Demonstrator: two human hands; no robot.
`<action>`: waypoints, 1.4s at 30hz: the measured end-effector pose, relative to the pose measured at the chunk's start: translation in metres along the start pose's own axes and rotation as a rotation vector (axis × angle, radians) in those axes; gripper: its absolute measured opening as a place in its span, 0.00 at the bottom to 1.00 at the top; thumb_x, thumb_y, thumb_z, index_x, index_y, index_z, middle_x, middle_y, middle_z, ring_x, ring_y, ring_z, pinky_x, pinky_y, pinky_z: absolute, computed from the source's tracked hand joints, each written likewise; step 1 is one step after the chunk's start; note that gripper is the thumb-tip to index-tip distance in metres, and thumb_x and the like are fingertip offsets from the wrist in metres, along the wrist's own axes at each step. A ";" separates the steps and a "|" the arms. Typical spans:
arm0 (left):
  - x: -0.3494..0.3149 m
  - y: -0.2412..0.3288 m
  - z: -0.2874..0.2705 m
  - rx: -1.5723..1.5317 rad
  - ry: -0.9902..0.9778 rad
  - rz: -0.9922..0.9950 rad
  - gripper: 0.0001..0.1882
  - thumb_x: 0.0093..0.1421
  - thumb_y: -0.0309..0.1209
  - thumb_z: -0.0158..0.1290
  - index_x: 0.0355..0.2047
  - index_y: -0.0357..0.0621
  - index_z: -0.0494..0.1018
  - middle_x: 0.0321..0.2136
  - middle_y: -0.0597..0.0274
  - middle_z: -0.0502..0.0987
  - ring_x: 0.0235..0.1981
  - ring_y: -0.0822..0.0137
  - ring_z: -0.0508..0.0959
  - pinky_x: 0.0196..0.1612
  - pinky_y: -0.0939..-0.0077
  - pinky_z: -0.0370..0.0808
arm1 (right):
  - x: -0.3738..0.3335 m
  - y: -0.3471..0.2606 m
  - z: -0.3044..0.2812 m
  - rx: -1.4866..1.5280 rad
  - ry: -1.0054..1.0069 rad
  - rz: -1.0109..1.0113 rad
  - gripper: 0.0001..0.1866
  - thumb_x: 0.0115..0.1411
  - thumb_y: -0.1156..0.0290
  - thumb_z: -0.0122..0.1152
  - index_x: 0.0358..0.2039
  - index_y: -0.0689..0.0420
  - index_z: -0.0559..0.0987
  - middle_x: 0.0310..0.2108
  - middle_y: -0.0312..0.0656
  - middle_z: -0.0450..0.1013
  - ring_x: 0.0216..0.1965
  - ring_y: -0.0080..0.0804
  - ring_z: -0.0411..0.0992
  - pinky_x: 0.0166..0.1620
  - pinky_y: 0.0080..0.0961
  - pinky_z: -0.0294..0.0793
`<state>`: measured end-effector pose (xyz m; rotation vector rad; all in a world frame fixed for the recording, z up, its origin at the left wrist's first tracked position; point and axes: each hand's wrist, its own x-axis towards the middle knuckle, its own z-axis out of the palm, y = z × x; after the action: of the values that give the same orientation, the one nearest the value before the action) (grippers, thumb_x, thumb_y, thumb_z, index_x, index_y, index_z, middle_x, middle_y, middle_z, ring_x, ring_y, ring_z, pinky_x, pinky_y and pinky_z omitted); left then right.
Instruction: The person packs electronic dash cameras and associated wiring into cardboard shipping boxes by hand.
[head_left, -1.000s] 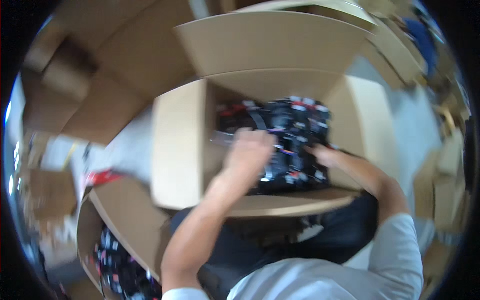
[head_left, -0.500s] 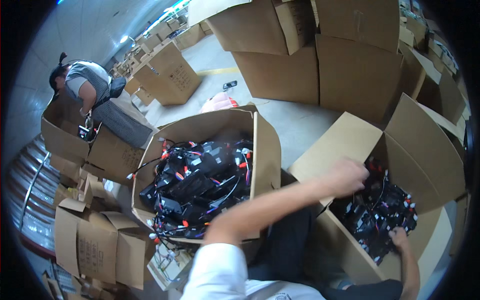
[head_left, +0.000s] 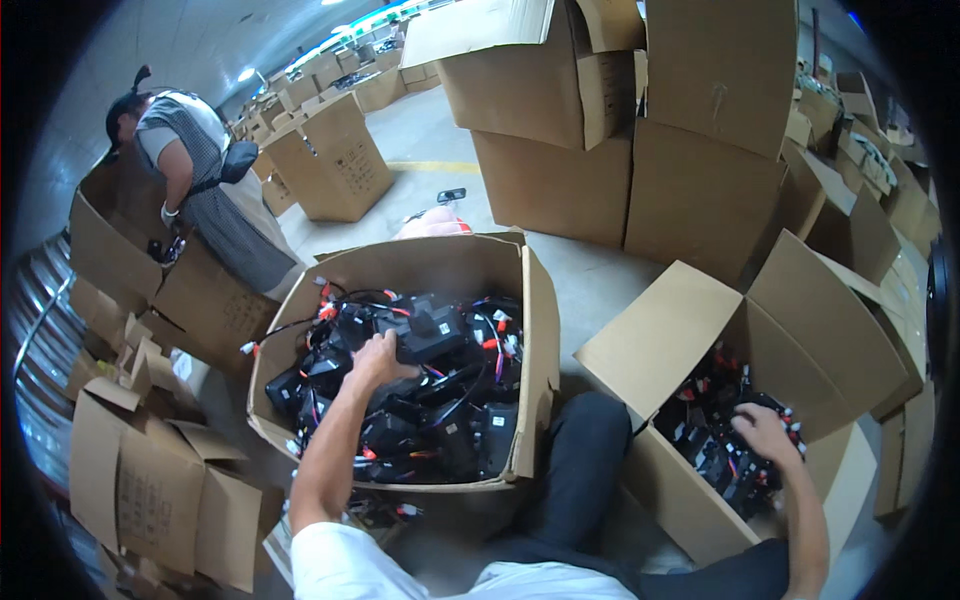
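A cardboard box (head_left: 541, 380) in front of me holds a heap of black plastic modules (head_left: 437, 333) trailing thin wires with red and white connectors. My left hand (head_left: 376, 362) is over this heap, thumb and fingers apart, touching or just above the modules; nothing shows in its grasp. To the right, an open-flapped box (head_left: 690, 478) contains more black wired modules (head_left: 700, 432). Inside it, my right hand (head_left: 765, 434) rests at the heap with its fingers curled in; whatever they close on is hidden.
Tall cardboard cartons (head_left: 700, 190) stand stacked beyond the boxes. At the left, another person (head_left: 205, 180) bends over a carton (head_left: 120, 245). Flattened and open cartons (head_left: 160, 490) lie nearer on the left, beside metal rollers (head_left: 40, 330). My knee (head_left: 590, 430) is between the two boxes.
My left hand has swung from the right box over to the left box's heap. My right hand has moved slightly up and left within the right box. The view has shifted somewhat.
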<state>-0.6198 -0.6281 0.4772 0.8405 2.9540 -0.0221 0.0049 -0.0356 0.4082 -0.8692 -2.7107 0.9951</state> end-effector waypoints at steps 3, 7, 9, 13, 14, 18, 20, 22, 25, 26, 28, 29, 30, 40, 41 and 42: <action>-0.038 -0.034 0.005 0.199 -0.030 0.089 0.39 0.53 0.46 0.83 0.60 0.41 0.80 0.52 0.44 0.89 0.61 0.40 0.88 0.62 0.37 0.84 | 0.004 -0.124 0.015 0.084 -0.056 -0.176 0.22 0.73 0.64 0.73 0.60 0.66 0.88 0.46 0.55 0.89 0.43 0.41 0.86 0.51 0.38 0.86; -0.071 0.010 -0.053 -0.369 0.193 0.263 0.28 0.56 0.35 0.82 0.53 0.38 0.83 0.49 0.45 0.88 0.53 0.40 0.89 0.58 0.50 0.84 | -0.014 -0.216 0.021 0.111 -0.171 -0.340 0.28 0.71 0.67 0.78 0.67 0.67 0.85 0.56 0.57 0.89 0.56 0.42 0.89 0.61 0.41 0.87; -0.105 0.086 -0.129 -0.635 0.369 0.274 0.26 0.57 0.30 0.81 0.53 0.35 0.83 0.47 0.49 0.87 0.50 0.52 0.87 0.58 0.57 0.84 | -0.017 -0.268 0.031 0.272 -0.113 -0.364 0.32 0.70 0.65 0.81 0.70 0.66 0.83 0.60 0.56 0.88 0.60 0.42 0.88 0.63 0.41 0.87; -0.183 0.211 -0.181 -1.030 0.220 0.481 0.25 0.66 0.31 0.78 0.57 0.34 0.80 0.45 0.51 0.85 0.49 0.63 0.86 0.55 0.64 0.84 | -0.002 -0.360 0.088 0.839 0.097 -0.572 0.42 0.67 0.60 0.89 0.75 0.65 0.79 0.67 0.50 0.84 0.66 0.37 0.84 0.67 0.42 0.84; -0.195 0.230 -0.171 -1.084 0.195 0.529 0.25 0.68 0.32 0.77 0.58 0.34 0.80 0.44 0.52 0.84 0.48 0.64 0.87 0.54 0.65 0.85 | -0.006 -0.371 0.091 0.877 -0.112 -0.491 0.42 0.65 0.58 0.91 0.73 0.64 0.81 0.65 0.47 0.85 0.65 0.34 0.83 0.68 0.42 0.83; -0.168 0.209 -0.143 -1.306 -0.280 0.560 0.19 0.74 0.36 0.72 0.55 0.32 0.83 0.39 0.56 0.87 0.44 0.66 0.88 0.49 0.66 0.86 | -0.054 -0.363 0.089 0.912 -0.316 -0.107 0.39 0.60 0.64 0.94 0.67 0.64 0.85 0.57 0.42 0.87 0.58 0.29 0.84 0.66 0.38 0.84; -0.126 0.178 -0.119 -0.982 -0.036 0.560 0.20 0.72 0.36 0.73 0.54 0.31 0.86 0.44 0.52 0.89 0.47 0.57 0.90 0.53 0.61 0.87 | -0.071 -0.336 0.058 0.889 -0.275 -0.034 0.36 0.58 0.70 0.91 0.66 0.64 0.86 0.55 0.42 0.88 0.57 0.31 0.85 0.64 0.38 0.85; -0.063 0.145 -0.096 -0.593 0.359 0.515 0.22 0.70 0.38 0.74 0.55 0.31 0.87 0.50 0.45 0.90 0.52 0.45 0.90 0.59 0.54 0.87 | -0.090 -0.309 0.021 1.015 -0.095 -0.015 0.37 0.60 0.70 0.87 0.68 0.67 0.83 0.58 0.44 0.88 0.57 0.36 0.86 0.64 0.40 0.87; 0.031 0.074 -0.005 -0.330 0.629 0.389 0.24 0.66 0.44 0.75 0.53 0.36 0.87 0.52 0.38 0.87 0.57 0.35 0.86 0.61 0.45 0.84 | -0.080 -0.298 -0.013 1.276 -0.032 -0.105 0.38 0.69 0.65 0.84 0.72 0.67 0.78 0.62 0.50 0.85 0.59 0.40 0.87 0.65 0.45 0.90; 0.040 0.030 0.021 -0.249 0.423 0.362 0.25 0.66 0.43 0.75 0.53 0.36 0.87 0.53 0.38 0.87 0.56 0.35 0.87 0.61 0.44 0.85 | -0.075 -0.304 -0.015 1.296 -0.055 -0.130 0.38 0.69 0.65 0.84 0.72 0.67 0.78 0.62 0.50 0.85 0.59 0.40 0.87 0.65 0.45 0.90; 0.052 0.028 0.042 -0.206 0.121 0.259 0.25 0.65 0.41 0.75 0.53 0.34 0.87 0.52 0.37 0.88 0.52 0.34 0.89 0.60 0.43 0.85 | -0.074 -0.303 -0.017 1.401 -0.022 -0.065 0.36 0.73 0.65 0.81 0.74 0.66 0.76 0.62 0.51 0.85 0.60 0.43 0.87 0.66 0.46 0.90; 0.057 0.053 0.042 -0.220 0.025 0.184 0.24 0.65 0.40 0.75 0.53 0.33 0.87 0.49 0.36 0.89 0.49 0.35 0.90 0.59 0.43 0.86 | -0.084 -0.295 -0.022 1.389 0.037 -0.041 0.36 0.73 0.65 0.81 0.74 0.66 0.76 0.62 0.51 0.85 0.60 0.43 0.87 0.66 0.46 0.90; 0.052 0.035 0.031 -0.352 0.106 0.187 0.21 0.67 0.37 0.74 0.52 0.33 0.87 0.44 0.40 0.90 0.45 0.40 0.91 0.53 0.46 0.88 | -0.088 -0.292 -0.023 1.401 0.002 -0.030 0.36 0.74 0.66 0.80 0.75 0.66 0.75 0.62 0.52 0.85 0.61 0.44 0.87 0.66 0.47 0.90; -0.087 0.252 -0.164 -1.345 0.453 0.230 0.11 0.81 0.31 0.65 0.43 0.34 0.86 0.32 0.67 0.84 0.31 0.78 0.79 0.36 0.76 0.79 | -0.043 -0.276 -0.006 1.363 -0.137 0.023 0.24 0.86 0.59 0.66 0.70 0.65 0.80 0.58 0.48 0.86 0.54 0.34 0.88 0.60 0.40 0.91; -0.113 0.289 -0.166 -1.200 0.495 0.274 0.13 0.79 0.32 0.67 0.41 0.32 0.86 0.29 0.67 0.83 0.32 0.77 0.79 0.39 0.75 0.78 | -0.040 -0.296 -0.006 1.308 -0.073 0.008 0.25 0.87 0.56 0.64 0.70 0.63 0.80 0.58 0.46 0.86 0.54 0.33 0.87 0.60 0.38 0.90; -0.139 0.322 -0.164 -1.172 0.550 0.379 0.14 0.78 0.33 0.69 0.40 0.31 0.86 0.26 0.67 0.82 0.31 0.77 0.79 0.39 0.75 0.78 | -0.037 -0.305 0.001 1.318 -0.035 0.013 0.26 0.88 0.54 0.62 0.72 0.62 0.80 0.62 0.45 0.85 0.59 0.30 0.84 0.63 0.35 0.87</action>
<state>-0.3428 -0.4219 0.6523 1.1989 2.3501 1.9431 -0.1098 -0.2454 0.6019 -0.5261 -1.4094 2.2656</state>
